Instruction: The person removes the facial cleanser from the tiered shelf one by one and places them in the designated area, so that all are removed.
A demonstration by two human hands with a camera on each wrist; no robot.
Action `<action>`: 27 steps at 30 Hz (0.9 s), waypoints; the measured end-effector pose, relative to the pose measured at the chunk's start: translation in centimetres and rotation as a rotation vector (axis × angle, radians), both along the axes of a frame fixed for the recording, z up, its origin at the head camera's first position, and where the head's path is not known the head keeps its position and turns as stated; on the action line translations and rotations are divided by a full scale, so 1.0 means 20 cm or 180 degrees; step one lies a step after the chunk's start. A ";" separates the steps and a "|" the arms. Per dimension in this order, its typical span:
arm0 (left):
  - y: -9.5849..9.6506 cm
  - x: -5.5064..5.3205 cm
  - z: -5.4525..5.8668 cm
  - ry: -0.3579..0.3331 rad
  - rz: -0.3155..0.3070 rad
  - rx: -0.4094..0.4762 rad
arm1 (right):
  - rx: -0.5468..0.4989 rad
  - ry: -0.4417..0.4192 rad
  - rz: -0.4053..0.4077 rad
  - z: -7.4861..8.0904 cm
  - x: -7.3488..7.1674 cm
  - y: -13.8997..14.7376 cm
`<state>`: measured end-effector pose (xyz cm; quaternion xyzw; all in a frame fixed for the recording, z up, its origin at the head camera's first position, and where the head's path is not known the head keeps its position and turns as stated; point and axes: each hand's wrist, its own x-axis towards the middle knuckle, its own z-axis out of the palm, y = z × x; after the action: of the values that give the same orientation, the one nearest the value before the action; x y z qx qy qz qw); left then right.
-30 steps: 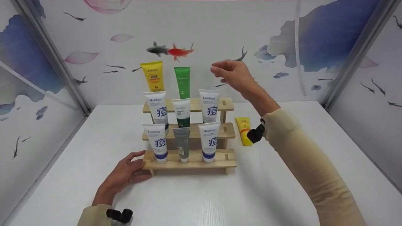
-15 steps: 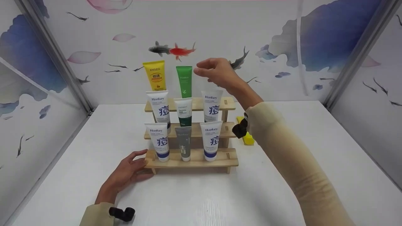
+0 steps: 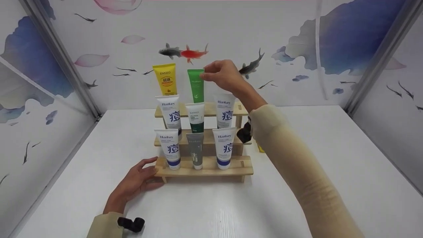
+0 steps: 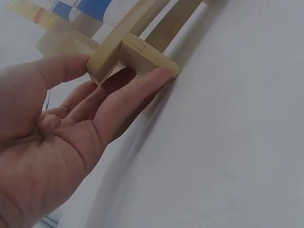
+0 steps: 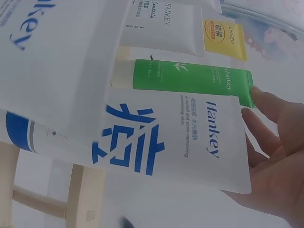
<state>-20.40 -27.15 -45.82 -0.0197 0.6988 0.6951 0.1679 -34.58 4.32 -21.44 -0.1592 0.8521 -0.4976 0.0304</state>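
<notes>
At the stand's upper tier, my right hand (image 3: 222, 75) has its thumb and forefinger at the top right corner of a green squeeze tube (image 3: 196, 86), pinching its crimped end. In the right wrist view, a white Hankey tube (image 5: 175, 137) partly covers those fingers (image 5: 260, 128). My left hand (image 3: 137, 180) grips the left end of the lowest shelf of a three-tier wooden stand (image 3: 211, 170). The left wrist view has the thumb (image 4: 71, 69) on the shelf's end and the other fingers below, against its leg (image 4: 147, 54).
On the upper tier stands a yellow tube (image 3: 166, 79). Lower tiers carry several white Hankey tubes (image 3: 224, 150), a white-and-green tube (image 3: 195, 117) and a grey tube (image 3: 195, 150). Another yellow tube (image 3: 261, 148) lies right of the stand, mostly behind the sleeve (image 3: 290, 158). Printed panels enclose the table.
My right hand has moved left from beyond the green tube to its top corner and taken hold there. The left hand keeps its grip on the stand.
</notes>
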 end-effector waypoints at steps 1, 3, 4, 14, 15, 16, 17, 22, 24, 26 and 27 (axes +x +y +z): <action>0.00 0.00 0.00 -0.0003 0.0002 0.0005 | -0.0010 0.0002 -0.0006 0.00 0.00 0.00; 0.01 -0.01 0.00 -0.0020 0.0031 0.0020 | -0.0027 0.0018 -0.0014 0.00 0.00 -0.01; 0.01 -0.01 0.00 -0.0032 0.0054 0.0023 | -0.0038 0.0033 -0.0012 0.00 0.00 -0.01; 0.01 0.00 -0.01 0.0016 0.0008 0.0001 | -0.0081 0.0271 -0.0049 -0.02 0.00 -0.01; 0.01 0.00 0.00 0.0019 0.0003 -0.0009 | -0.0111 0.0308 -0.0045 -0.03 0.00 0.00; 0.01 0.00 0.00 0.0017 0.0009 -0.0009 | -0.0141 0.0327 -0.0048 -0.03 0.00 0.00; 0.01 0.00 0.00 0.0009 0.0033 -0.0011 | -0.0180 0.0349 -0.0050 -0.03 0.00 0.01; 0.01 0.00 -0.01 -0.0054 0.0107 -0.0041 | -0.0319 0.0426 -0.0127 -0.02 -0.01 0.07; 0.01 0.00 -0.01 -0.0055 0.0117 -0.0060 | -0.0373 0.0466 -0.0151 -0.02 -0.01 0.09; 0.02 -0.01 -0.01 -0.0049 0.0123 -0.0080 | -0.0431 0.0495 -0.0168 -0.01 -0.01 0.13; 0.02 -0.01 -0.01 -0.0043 0.0125 -0.0083 | -0.0465 0.0512 -0.0170 -0.01 -0.01 0.14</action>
<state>-20.52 -26.81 -46.07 -0.0403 0.7061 0.6890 0.1587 -34.84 7.20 -21.67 -0.1775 0.8172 -0.5446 -0.0630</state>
